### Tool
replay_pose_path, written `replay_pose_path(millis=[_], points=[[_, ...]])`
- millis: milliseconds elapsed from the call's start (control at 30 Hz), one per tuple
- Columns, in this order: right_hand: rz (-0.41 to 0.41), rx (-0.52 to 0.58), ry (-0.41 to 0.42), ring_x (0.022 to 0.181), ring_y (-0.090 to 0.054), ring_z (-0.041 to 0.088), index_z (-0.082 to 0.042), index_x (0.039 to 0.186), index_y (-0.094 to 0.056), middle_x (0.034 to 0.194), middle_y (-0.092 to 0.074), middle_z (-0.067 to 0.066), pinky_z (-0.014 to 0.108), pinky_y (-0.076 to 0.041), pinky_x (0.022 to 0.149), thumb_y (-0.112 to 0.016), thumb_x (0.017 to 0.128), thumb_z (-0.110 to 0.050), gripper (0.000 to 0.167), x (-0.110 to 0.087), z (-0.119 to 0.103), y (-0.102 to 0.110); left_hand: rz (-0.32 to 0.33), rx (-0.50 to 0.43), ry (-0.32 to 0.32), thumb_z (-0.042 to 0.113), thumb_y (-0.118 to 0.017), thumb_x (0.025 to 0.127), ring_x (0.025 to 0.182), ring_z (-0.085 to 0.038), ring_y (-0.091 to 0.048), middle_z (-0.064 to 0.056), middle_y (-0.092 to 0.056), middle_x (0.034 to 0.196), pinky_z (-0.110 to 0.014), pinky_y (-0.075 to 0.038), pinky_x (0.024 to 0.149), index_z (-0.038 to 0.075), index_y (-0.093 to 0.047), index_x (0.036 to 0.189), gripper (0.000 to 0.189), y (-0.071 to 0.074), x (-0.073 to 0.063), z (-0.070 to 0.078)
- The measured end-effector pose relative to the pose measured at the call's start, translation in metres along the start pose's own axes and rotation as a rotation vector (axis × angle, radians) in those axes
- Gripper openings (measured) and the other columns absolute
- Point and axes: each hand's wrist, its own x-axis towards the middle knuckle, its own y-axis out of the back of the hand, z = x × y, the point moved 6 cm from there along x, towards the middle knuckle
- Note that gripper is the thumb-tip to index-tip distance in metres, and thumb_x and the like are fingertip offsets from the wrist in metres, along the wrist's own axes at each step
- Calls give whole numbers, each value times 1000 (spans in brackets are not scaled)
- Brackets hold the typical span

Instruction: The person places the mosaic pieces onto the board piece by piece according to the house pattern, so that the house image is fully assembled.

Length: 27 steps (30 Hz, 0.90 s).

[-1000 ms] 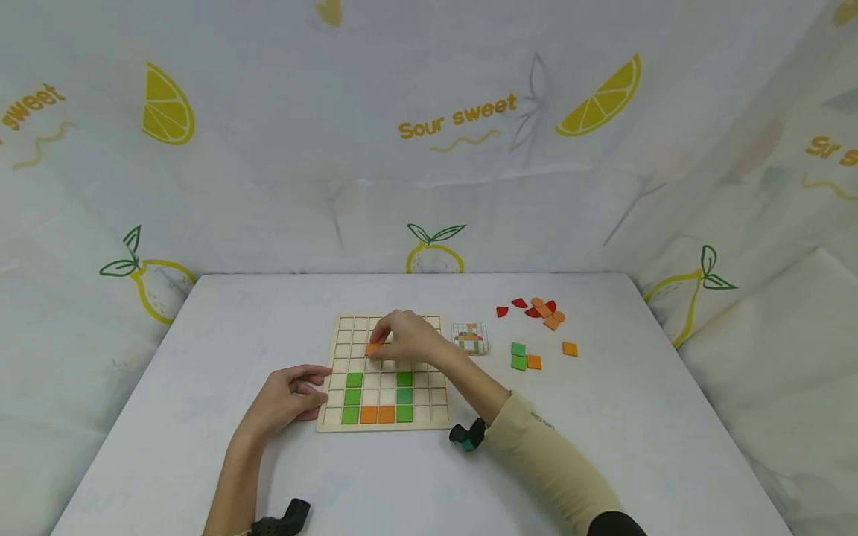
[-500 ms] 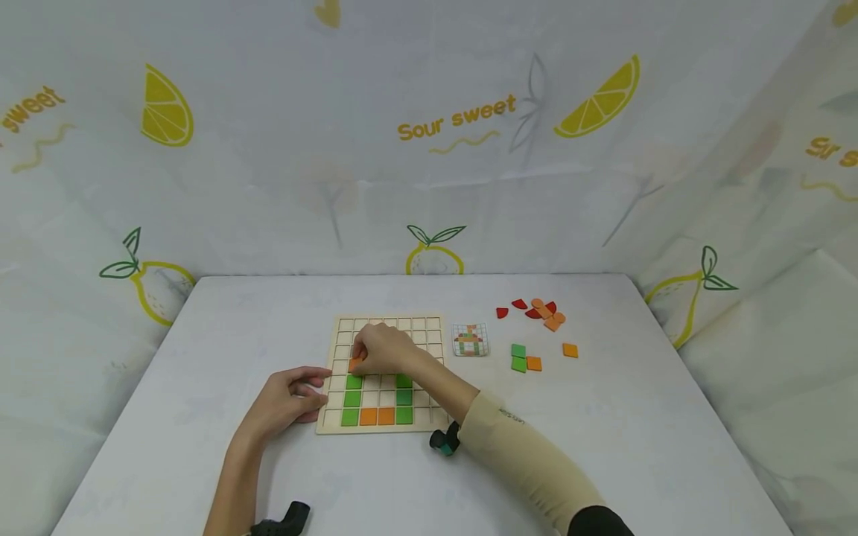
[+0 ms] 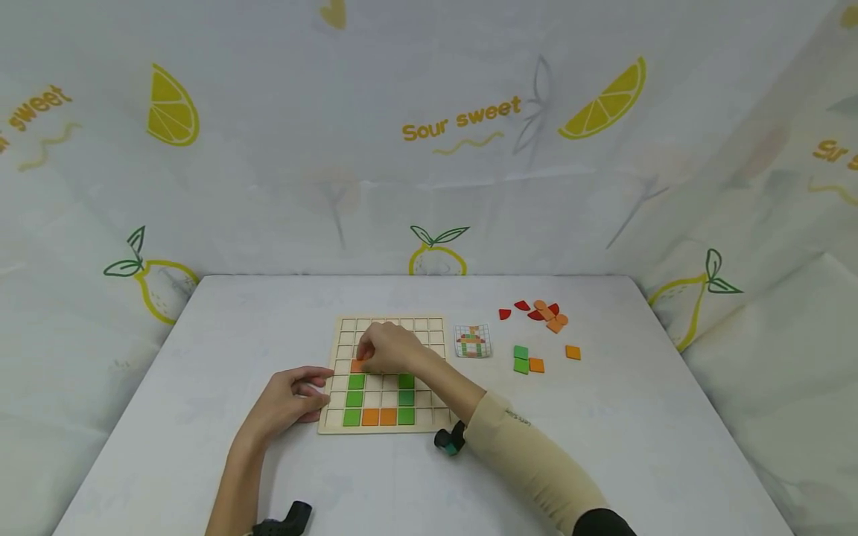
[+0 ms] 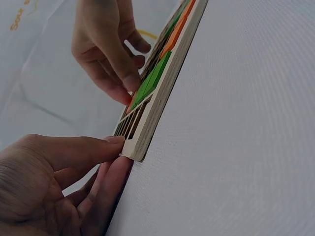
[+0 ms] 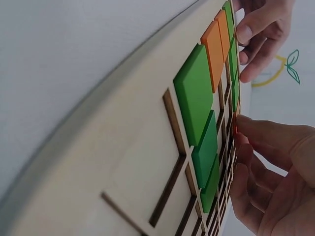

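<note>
A wooden grid board [image 3: 375, 432] lies on the white table. My right hand [image 3: 390, 350] pinches an orange square tile [image 3: 356, 366] at the cell just above the left column of green tiles [image 3: 353, 400]; the tile is partly hidden by the fingers. My left hand [image 3: 283, 400] holds the board's left edge, and in the left wrist view its thumb [image 4: 114, 139] lies on top of the rim. A second green column [image 3: 406, 399] stands on the right, with orange tiles [image 3: 379, 417] between the columns in the bottom row. The right wrist view shows these tiles seated between the ridges.
Right of the board lies a small printed pattern card [image 3: 473, 341]. Beyond it are loose green tiles [image 3: 520, 365] and single orange squares [image 3: 573, 353]. Red wedge pieces [image 3: 505, 314] and a small pile of orange pieces [image 3: 555, 326] lie further back.
My right hand has moved left and nearer across the board with the orange tile, to the cell above the left green column, uncovering the card. The left hand stays on the board's edge.
</note>
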Motion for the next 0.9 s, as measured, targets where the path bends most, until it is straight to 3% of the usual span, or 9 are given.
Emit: replay_pose_path(millis=[500,800,900], points=[[13,51,23,83,-66,8,-11,104,-83,96,-79,0,23,-54,78,-82,97,-16,9,-7,5,16,9,8,-1,0,-80,90,93,-17,-69,-15,-65,124,-31,-69,72,3,-70,139,50,-1,0,1],[42,120,49,100,-74,21,-7,109,-83,103,-83,5,34,-59,91,-81,98,-14,14,-15,18,39,15,13,11,0,-80,90,93,-18,-67,-15,-65,124,-31,-69,72,3,-70,139,50,-1,-1,0],[61,157,56,102,-74,24,-5,111,-82,102,-82,7,31,-58,88,-80,97,-14,16,-18,28,48,17,18,12,0,-80,90,93,-18,-67,-15,-65,124,-31,-69,72,3,-70,139,50,-1,-2,1]])
